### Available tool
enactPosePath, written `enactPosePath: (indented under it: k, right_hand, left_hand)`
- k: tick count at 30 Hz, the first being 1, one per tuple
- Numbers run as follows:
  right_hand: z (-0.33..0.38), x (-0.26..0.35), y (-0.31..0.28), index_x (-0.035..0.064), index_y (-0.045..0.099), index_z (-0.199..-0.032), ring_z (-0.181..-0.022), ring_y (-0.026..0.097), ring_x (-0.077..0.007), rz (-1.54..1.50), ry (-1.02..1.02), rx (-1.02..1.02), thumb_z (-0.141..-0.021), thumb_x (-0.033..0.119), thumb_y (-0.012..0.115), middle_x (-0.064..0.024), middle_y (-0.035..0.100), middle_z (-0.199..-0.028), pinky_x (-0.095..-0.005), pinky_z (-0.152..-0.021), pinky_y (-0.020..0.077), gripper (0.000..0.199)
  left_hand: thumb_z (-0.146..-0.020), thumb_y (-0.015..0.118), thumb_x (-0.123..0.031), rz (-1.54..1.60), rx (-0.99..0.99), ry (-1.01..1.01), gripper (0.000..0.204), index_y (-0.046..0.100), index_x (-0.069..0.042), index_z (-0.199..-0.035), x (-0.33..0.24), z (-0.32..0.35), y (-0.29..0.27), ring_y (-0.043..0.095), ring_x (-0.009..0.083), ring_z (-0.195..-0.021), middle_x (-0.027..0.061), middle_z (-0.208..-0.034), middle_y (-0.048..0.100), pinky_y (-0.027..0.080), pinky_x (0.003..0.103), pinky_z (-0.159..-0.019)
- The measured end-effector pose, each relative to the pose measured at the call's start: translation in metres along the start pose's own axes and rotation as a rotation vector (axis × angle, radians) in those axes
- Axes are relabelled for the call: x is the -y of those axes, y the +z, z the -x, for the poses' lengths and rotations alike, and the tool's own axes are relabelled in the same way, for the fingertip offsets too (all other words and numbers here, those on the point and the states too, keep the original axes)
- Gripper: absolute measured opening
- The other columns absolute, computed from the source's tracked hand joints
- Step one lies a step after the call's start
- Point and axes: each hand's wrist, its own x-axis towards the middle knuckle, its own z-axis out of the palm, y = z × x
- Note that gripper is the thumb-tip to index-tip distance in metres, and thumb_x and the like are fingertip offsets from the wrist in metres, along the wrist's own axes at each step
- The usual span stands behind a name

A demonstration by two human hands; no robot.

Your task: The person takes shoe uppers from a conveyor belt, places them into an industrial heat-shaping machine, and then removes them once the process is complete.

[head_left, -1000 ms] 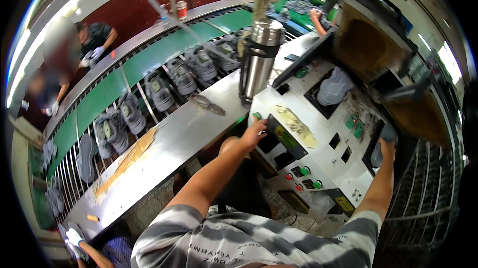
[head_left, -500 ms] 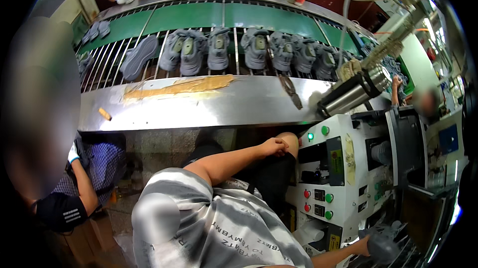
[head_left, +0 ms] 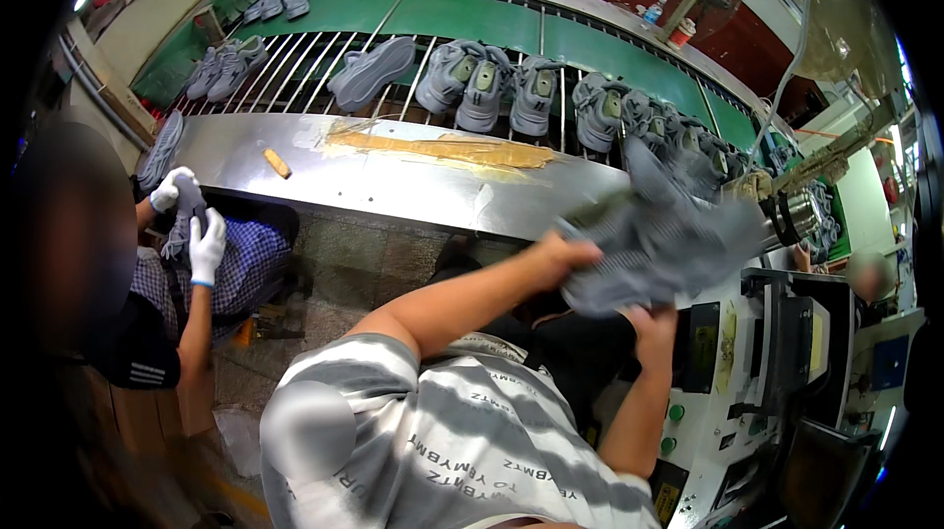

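Note:
Grey sneakers [head_left: 644, 249], smeared by motion, are held up in front of me over the near edge of the steel ledge. They look like a pair, but the blur hides where one shoe ends. My left hand [head_left: 572, 259] grips them at their left side, with its fingers partly hidden behind. From below, my right hand [head_left: 649, 324] is closed on their underside. Beyond them a row of similar grey sneakers [head_left: 479, 96] stands on the roller rack, and one grey sneaker [head_left: 372, 74] there lies on its side.
The steel ledge [head_left: 423, 180] carries brown tape and a small tan block [head_left: 276, 163]. A steel flask [head_left: 821, 214] stands at right, above a white machine [head_left: 713, 431] with buttons. At left a co-worker's white-gloved hands [head_left: 206, 244] hold a grey shoe. A green conveyor [head_left: 472, 26] runs behind.
My left hand has left my knee and taken hold of the sneakers. My right hand came up from the lower right with a grey shoe. The view has swung right.

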Motion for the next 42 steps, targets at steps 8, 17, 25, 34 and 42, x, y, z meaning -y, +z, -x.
enactPosePath:
  k: [8, 17, 25, 34, 42]
  right_hand:
    - [-0.061, 0.016, 0.078, 0.0055, 0.059, -0.12, -0.111, 0.056, -0.0191, 0.235, -0.107, 0.442, -0.08, 0.009, 0.066, -0.0077, 0.056, -0.125, -0.0299, -0.085, 0.0492, 0.041]
    - [-0.06, -0.085, 0.072, 0.0045, 0.06, -0.118, -0.106, 0.058, -0.0205, 0.313, 0.159, 0.406, -0.08, 0.009, 0.066, -0.0081, 0.06, -0.117, -0.0313, -0.083, 0.0507, 0.039]
    - [-0.07, -0.14, 0.054, 0.0001, 0.063, -0.108, -0.088, 0.061, -0.0168, 0.304, 0.277, 0.2, -0.079, 0.003, 0.066, -0.0093, 0.064, -0.098, -0.0282, -0.077, 0.0505, 0.03]
    - [-0.096, -0.162, 0.078, -0.0012, 0.063, -0.104, -0.081, 0.064, -0.0178, 0.346, 0.384, 0.183, -0.078, 0.003, 0.065, -0.0118, 0.065, -0.095, -0.0289, -0.074, 0.0522, 0.026]
    - [-0.091, -0.145, 0.093, -0.0015, 0.064, -0.097, -0.076, 0.063, -0.0146, 0.42, 0.297, 0.143, -0.081, 0.003, 0.064, -0.0097, 0.066, -0.087, -0.0276, -0.069, 0.0513, 0.017]
  left_hand:
    - [-0.067, 0.082, -0.017, -0.992, -0.995, 0.642, 0.066, 0.051, 0.0, -0.123, -0.127, 0.11, -0.147, 0.059, 0.0199, -0.099, 0.01, -0.11, 0.06, 0.047, 0.033, -0.088]
    - [-0.068, 0.067, -0.013, -1.418, -0.805, 0.502, 0.064, 0.049, -0.002, -0.129, -0.14, 0.157, -0.198, 0.045, 0.0314, -0.127, 0.0224, -0.135, 0.047, 0.04, 0.039, -0.101]
    - [-0.078, 0.064, -0.014, -1.546, -1.328, 0.791, 0.037, 0.059, -0.001, -0.112, -0.3, 0.054, -0.291, 0.059, 0.0298, -0.101, 0.017, -0.102, 0.061, 0.045, 0.039, -0.088]
    - [-0.062, 0.078, -0.044, -3.059, -1.163, -0.311, 0.102, 0.03, 0.0, -0.141, -0.363, -0.091, -0.437, 0.047, 0.0346, -0.118, 0.0197, -0.129, 0.045, 0.04, 0.051, -0.094]
    - [-0.06, 0.08, -0.039, -2.745, -1.017, -0.538, 0.106, 0.026, -0.001, -0.143, -0.407, -0.127, -0.373, 0.05, 0.0301, -0.117, 0.0142, -0.126, 0.048, 0.042, 0.045, -0.095]
